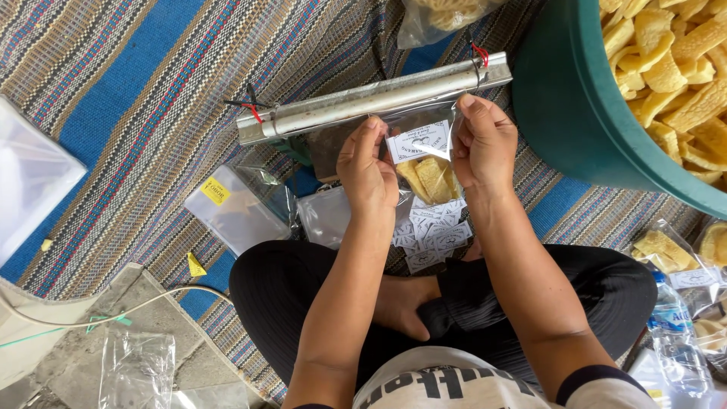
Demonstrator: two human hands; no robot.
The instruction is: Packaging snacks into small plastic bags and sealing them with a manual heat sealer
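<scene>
Bag (429,173) of yellow crackers with paper label inside, already filled, pinched shut at its top by left hand (369,168) and right hand (485,144) just below metal sealer bar (371,98), not yet sealed.

Setting: informal home snack-packing spot, worked on the floor. A striped woven mat (151,91) covers the ground; the person sits cross-legged on it. A long metal bag sealer (371,98) lies on the mat as the central landmark. Right of the sealer: a large green tub (575,106) full of yellow crackers (674,53). Just below the sealer: a pile of small paper labels (432,236). Below and left of it: empty clear bags (235,208). Far right of it: filled cracker packets (670,254).
</scene>
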